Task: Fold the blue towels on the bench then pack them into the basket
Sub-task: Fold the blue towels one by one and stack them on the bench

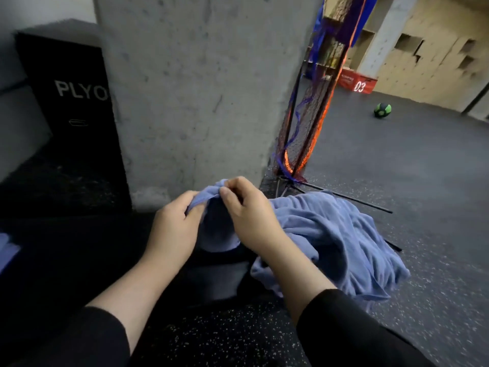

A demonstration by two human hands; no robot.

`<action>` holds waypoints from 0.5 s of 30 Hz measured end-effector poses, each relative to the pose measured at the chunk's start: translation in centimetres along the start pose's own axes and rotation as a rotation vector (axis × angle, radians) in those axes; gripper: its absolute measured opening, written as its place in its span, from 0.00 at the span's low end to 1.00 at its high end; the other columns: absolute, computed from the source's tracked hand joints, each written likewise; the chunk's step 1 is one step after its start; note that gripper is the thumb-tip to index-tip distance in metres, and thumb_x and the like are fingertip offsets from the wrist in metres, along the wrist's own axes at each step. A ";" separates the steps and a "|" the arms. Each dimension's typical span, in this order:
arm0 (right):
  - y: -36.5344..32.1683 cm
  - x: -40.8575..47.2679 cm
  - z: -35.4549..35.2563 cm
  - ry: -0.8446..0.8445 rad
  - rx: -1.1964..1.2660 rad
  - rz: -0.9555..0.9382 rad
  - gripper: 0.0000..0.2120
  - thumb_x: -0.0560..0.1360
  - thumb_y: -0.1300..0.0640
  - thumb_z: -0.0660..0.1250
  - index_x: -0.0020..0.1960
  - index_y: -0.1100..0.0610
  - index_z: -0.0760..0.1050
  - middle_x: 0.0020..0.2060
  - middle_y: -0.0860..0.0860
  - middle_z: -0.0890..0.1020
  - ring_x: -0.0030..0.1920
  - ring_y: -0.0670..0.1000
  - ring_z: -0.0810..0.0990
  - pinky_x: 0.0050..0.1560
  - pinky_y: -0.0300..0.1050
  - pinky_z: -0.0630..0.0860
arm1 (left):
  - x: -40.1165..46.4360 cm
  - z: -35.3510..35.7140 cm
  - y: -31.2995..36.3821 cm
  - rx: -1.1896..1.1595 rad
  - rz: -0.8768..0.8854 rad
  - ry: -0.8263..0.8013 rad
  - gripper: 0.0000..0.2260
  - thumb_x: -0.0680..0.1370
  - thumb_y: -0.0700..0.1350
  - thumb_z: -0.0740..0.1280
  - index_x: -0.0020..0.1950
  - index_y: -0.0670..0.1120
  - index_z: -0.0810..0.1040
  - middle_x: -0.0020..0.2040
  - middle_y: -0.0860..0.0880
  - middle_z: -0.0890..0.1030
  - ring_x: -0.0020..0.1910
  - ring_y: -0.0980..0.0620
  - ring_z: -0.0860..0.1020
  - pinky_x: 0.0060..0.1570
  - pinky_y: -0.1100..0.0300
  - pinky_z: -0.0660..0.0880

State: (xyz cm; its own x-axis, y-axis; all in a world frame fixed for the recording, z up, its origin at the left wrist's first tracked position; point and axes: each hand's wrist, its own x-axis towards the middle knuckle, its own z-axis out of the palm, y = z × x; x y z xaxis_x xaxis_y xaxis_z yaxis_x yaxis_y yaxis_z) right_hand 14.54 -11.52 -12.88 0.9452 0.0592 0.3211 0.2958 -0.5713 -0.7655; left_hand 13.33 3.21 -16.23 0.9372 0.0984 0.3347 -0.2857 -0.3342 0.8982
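A blue towel (217,229) hangs between my two hands over the dark bench (79,260). My left hand (172,229) grips its upper edge from the left. My right hand (246,213) pinches the same edge between thumb and fingers, close beside the left. A rumpled heap of blue towels (333,245) lies just right of my right hand and spills over the bench's right end. Another bit of blue cloth (8,250) shows at the far left edge. No basket is in view.
A concrete pillar (201,88) rises straight ahead. A black box marked PLYO (76,123) stands at its left. A folded net with black rods (304,128) leans at the pillar's right. Farther off on the grey floor are a green ball (382,110) and a red box (357,83).
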 end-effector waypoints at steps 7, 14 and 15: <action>-3.3 1.7 6.3 -0.064 0.056 -0.011 0.05 0.83 0.55 0.63 0.49 0.53 0.76 0.36 0.40 0.78 0.38 0.39 0.74 0.39 0.26 0.67 | 0.7 -8.7 -1.7 -0.092 -0.132 -0.102 0.05 0.81 0.42 0.69 0.47 0.46 0.83 0.36 0.50 0.81 0.35 0.57 0.75 0.36 0.63 0.73; -4.1 1.6 9.3 -0.155 0.106 0.038 0.07 0.81 0.52 0.66 0.44 0.50 0.76 0.35 0.43 0.81 0.34 0.36 0.75 0.37 0.31 0.69 | -0.1 -14.2 -2.9 -0.113 -0.215 -0.007 0.11 0.83 0.45 0.66 0.45 0.41 0.82 0.36 0.45 0.79 0.35 0.53 0.75 0.40 0.54 0.76; -4.2 1.5 9.5 -0.167 0.131 0.047 0.06 0.80 0.52 0.67 0.44 0.50 0.77 0.36 0.44 0.83 0.34 0.36 0.76 0.38 0.33 0.71 | -0.1 -14.3 -3.0 -0.122 -0.225 0.013 0.11 0.83 0.46 0.66 0.45 0.42 0.82 0.37 0.43 0.80 0.36 0.53 0.76 0.42 0.50 0.77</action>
State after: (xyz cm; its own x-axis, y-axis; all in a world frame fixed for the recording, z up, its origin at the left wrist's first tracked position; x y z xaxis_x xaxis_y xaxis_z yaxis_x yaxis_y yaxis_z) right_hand 16.04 -1.23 -14.44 0.9651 0.1756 0.1945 0.2556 -0.4663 -0.8469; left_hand 11.20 17.66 -14.92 0.9774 0.1700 0.1259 -0.0935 -0.1871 0.9779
